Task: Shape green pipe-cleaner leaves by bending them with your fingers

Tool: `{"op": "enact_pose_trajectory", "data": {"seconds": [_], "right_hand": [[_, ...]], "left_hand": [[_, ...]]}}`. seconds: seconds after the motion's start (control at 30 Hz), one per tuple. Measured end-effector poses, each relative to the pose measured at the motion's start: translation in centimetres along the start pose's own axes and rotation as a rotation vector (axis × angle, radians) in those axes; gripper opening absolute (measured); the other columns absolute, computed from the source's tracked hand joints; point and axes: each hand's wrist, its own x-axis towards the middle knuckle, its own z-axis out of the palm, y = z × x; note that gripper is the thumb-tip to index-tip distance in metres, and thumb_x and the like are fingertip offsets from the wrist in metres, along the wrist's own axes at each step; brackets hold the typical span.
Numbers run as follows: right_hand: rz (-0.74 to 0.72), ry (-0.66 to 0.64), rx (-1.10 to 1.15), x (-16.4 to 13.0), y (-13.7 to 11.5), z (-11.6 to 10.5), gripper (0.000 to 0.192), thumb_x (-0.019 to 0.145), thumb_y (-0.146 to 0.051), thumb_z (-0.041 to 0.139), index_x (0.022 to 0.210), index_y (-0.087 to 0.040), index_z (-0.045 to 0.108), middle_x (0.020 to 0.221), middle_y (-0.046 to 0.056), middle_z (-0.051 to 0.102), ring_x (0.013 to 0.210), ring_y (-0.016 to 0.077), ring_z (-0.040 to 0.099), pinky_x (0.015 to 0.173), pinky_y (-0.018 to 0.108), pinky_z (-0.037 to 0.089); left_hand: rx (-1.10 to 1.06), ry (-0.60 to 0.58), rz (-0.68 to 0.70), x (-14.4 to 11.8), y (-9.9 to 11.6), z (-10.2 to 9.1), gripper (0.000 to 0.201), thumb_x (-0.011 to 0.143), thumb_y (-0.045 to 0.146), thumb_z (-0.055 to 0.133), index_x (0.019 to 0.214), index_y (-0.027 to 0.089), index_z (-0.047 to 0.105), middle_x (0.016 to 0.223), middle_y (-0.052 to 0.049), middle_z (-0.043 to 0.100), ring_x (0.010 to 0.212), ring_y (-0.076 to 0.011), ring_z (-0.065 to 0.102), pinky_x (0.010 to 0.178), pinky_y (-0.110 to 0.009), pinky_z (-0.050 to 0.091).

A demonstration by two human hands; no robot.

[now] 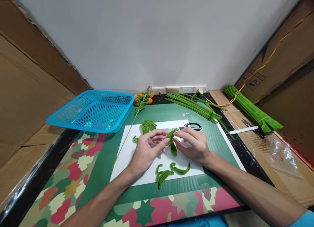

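Observation:
A fuzzy green pipe-cleaner leaf is pinched between the thumb and fingers of my left hand. The fingers of my right hand close on its other side, near the tip. Just below them a second green leaf shows; whether it joins the held one I cannot tell. Under both hands lies a white sheet. Curved green leaf pieces rest near its front edge, beside another curved piece. More leaf pieces lie behind my left hand. Scissors sit behind my right hand, their blades partly hidden.
A blue perforated basket stands at the left. Behind the sheet are an orange-flowered stem and loose green pipe cleaners. At right lie a thick pipe-cleaner bundle, tweezers-like metal tool and plastic bag. Cardboard flanks both sides.

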Motion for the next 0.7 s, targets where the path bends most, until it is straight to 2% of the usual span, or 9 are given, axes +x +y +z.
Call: {"op": "enact_pose_trajectory", "data": {"seconds": [0.07,0.13,0.23,0.37,0.47,0.6,0.7], "right_hand": [[0.069,0.004,0.011,0.21,0.03,-0.02,0.019,0.103,-0.016,0.065,0.121,-0.018,0.071,0.095,0.007,0.074,0.073,0.0149,0.068,0.060,0.026,0.049],[0.105,-0.009,0.030,0.25,0.24,-0.07,0.015,0.104,-0.019,0.066,0.117,-0.018,0.073,0.094,0.007,0.072,0.074,0.0149,0.068,0.060,0.025,0.048],[0.123,-0.029,0.054,0.03,0.68,-0.11,0.013,0.106,-0.019,0.063,0.107,-0.018,0.076,0.091,0.007,0.072,0.075,0.0156,0.068,0.063,0.026,0.050],[0.139,-0.023,0.073,-0.16,0.92,-0.11,0.016,0.106,-0.017,0.061,0.107,-0.018,0.077,0.091,0.007,0.073,0.077,0.0165,0.069,0.066,0.027,0.052],[0.139,-0.012,0.097,-0.08,0.88,-0.20,0.016,0.105,-0.015,0.062,0.107,-0.017,0.078,0.092,0.007,0.073,0.078,0.0166,0.069,0.066,0.027,0.052],[0.172,-0.037,0.146,0.02,0.80,-0.37,0.015,0.104,-0.016,0.063,0.108,-0.018,0.078,0.094,0.008,0.073,0.079,0.0172,0.069,0.068,0.027,0.053],[0.188,-0.073,0.200,-0.03,0.79,-0.38,0.016,0.104,-0.018,0.063,0.106,-0.017,0.079,0.092,0.007,0.072,0.073,0.0161,0.067,0.064,0.027,0.051]], "left_hand": [[-0.019,-0.003,-0.012,0.11,0.00,-0.13,0.034,0.089,0.041,0.084,0.109,0.015,0.073,0.084,-0.005,0.074,0.062,-0.0124,0.064,0.054,-0.022,0.050],[-0.036,-0.028,-0.023,0.13,-0.01,-0.17,0.035,0.088,0.041,0.084,0.109,0.016,0.072,0.082,-0.005,0.074,0.062,-0.0127,0.065,0.056,-0.022,0.050],[-0.046,-0.054,-0.026,0.07,-0.12,-0.09,0.034,0.088,0.040,0.085,0.109,0.016,0.072,0.085,-0.005,0.075,0.065,-0.0125,0.066,0.062,-0.023,0.053],[-0.070,-0.114,-0.077,0.01,-0.26,-0.07,0.038,0.088,0.040,0.085,0.114,0.016,0.073,0.085,-0.004,0.073,0.067,-0.0123,0.065,0.065,-0.023,0.053],[-0.052,-0.157,-0.117,0.07,-0.16,-0.10,0.036,0.085,0.040,0.088,0.108,0.015,0.075,0.089,-0.005,0.073,0.075,-0.0137,0.066,0.068,-0.023,0.052],[0.028,-0.167,-0.063,0.08,0.07,-0.15,0.031,0.084,0.039,0.088,0.097,0.015,0.076,0.092,-0.006,0.073,0.085,-0.0159,0.065,0.077,-0.026,0.050],[0.108,-0.132,-0.007,-0.04,0.13,-0.23,0.030,0.084,0.040,0.088,0.093,0.015,0.074,0.087,-0.003,0.071,0.081,-0.0151,0.061,0.074,-0.026,0.047]]}}
